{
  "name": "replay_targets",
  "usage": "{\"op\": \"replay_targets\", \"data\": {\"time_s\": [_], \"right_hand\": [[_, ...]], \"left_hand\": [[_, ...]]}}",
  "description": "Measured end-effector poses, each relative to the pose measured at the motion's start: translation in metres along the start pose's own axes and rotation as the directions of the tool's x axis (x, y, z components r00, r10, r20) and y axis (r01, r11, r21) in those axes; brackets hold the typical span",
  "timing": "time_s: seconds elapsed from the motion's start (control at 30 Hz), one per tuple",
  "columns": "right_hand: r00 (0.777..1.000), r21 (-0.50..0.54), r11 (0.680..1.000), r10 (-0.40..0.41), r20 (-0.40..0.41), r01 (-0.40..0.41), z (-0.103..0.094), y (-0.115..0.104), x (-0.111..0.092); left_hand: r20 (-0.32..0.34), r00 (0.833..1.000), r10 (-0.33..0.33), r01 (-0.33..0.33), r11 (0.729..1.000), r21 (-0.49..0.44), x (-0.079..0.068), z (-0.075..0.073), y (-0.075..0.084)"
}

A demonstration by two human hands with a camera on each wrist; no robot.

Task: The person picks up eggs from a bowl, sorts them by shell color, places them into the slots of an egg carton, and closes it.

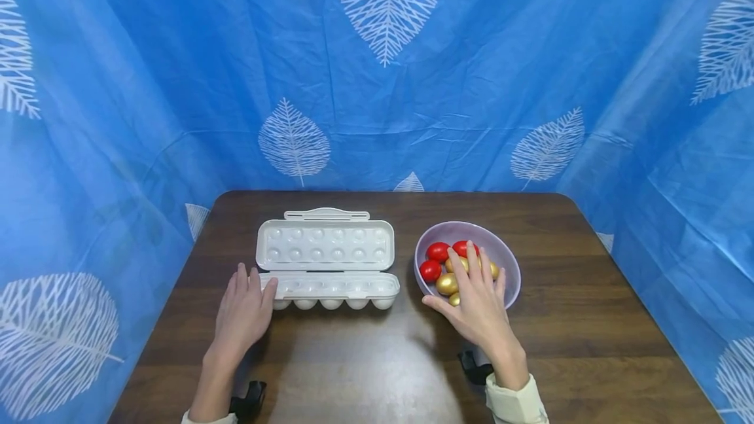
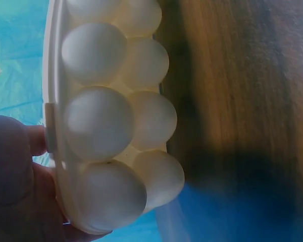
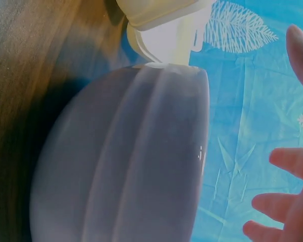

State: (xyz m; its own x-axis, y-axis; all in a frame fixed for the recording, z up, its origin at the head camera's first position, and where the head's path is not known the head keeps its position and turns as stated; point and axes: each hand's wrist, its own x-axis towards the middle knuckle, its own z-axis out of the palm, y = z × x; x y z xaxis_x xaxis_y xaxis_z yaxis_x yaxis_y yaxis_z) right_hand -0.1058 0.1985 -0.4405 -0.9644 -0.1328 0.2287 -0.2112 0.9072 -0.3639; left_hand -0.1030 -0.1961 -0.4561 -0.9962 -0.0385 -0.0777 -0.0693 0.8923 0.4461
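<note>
A white plastic egg carton [image 1: 330, 285] lies with its lid [image 1: 326, 245] folded back; its rounded cups [image 2: 98, 123] show from below in the left wrist view. At its left end is my left hand [image 1: 243, 313], thumb on the rim and fingers fairly straight alongside. My right hand [image 1: 480, 309] hovers over a light purple bowl [image 1: 505, 260], fingers spread and nothing gripped. Inside are red eggs [image 1: 430, 271] and golden eggs [image 1: 447, 283], partly hidden by that hand. The right wrist view shows the bowl's outer wall [image 3: 116, 161] with the fingers [image 3: 293, 161] above its rim.
A dark brown wooden table [image 1: 353, 371] carries the carton and bowl, with a gap between them. Blue cloth [image 1: 235, 51] with white leaf prints hangs behind and at both sides. Black wrist mounts [image 1: 247, 400] sit beneath both forearms.
</note>
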Motion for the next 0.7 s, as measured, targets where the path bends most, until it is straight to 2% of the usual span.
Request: {"op": "replay_targets", "data": {"time_s": [0.37,0.53,0.7], "right_hand": [[0.992,0.132,0.989,-0.056,-0.114,0.071,0.005,0.001,-0.002],[0.969,0.261,0.956,-0.07,-0.238,0.133,0.008,0.004,0.0],[0.952,0.406,0.902,-0.019,-0.306,0.148,0.013,0.009,0.002]], "left_hand": [[0.027,0.999,0.026,-0.027,0.999,0.043,-0.018,0.007,-0.008],[0.014,0.999,0.042,-0.042,0.999,0.03,-0.023,0.01,-0.014],[0.014,1.0,0.027,-0.027,0.999,0.033,-0.026,0.013,-0.017]]}}
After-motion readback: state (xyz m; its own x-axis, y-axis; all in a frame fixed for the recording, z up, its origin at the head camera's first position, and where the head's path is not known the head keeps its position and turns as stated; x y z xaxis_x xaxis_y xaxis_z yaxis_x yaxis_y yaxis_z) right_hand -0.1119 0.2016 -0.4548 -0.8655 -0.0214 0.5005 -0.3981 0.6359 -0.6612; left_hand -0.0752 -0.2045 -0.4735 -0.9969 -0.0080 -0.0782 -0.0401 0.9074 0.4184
